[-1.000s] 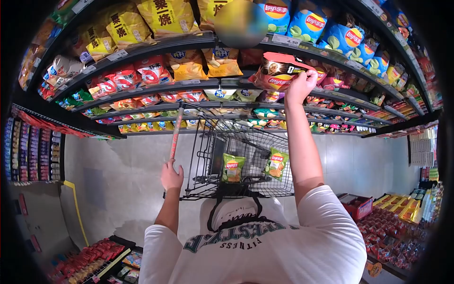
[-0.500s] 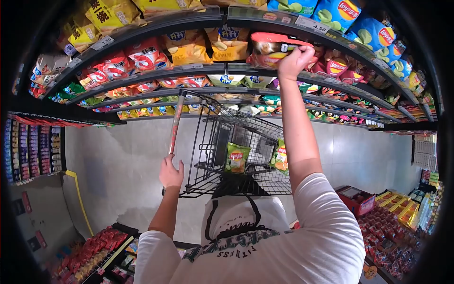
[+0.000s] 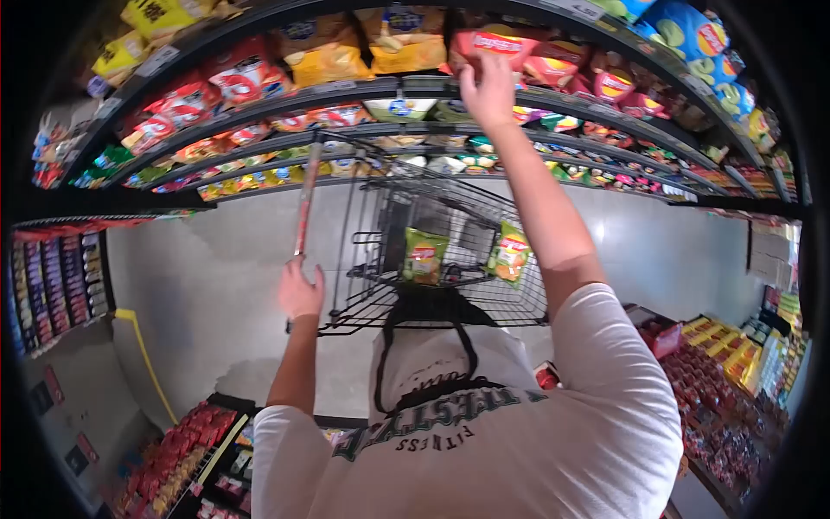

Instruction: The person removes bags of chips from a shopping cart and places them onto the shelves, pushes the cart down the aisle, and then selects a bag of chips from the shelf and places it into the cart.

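Observation:
My left hand [image 3: 301, 291] is closed round the near end of the shopping cart handle [image 3: 308, 195], its thumb pointing up and outward. My right hand [image 3: 490, 91] reaches up to the shelf and rests on the front of a red Lay's chip bag [image 3: 510, 45]. Its thumb is spread from the outstretched fingers, which partly cover the bag. In the black wire shopping cart [image 3: 346, 322] lie two green Lay's chip bags, one on the left [image 3: 425, 256] and another on the right [image 3: 510, 253].
Yellow-orange chip bags [image 3: 406, 43] stand left of the red one, and more red bags [image 3: 614, 84] stand to the right. Blue Lay's bags [image 3: 692, 30] sit on the shelf above. A red bin [image 3: 661, 336] and packaged goods [image 3: 718, 381] are at lower right.
The red chip bag, tilted in my right hand before, now sits with its front facing me. My right hand has shifted left and its grip has loosened. The view has tipped slightly.

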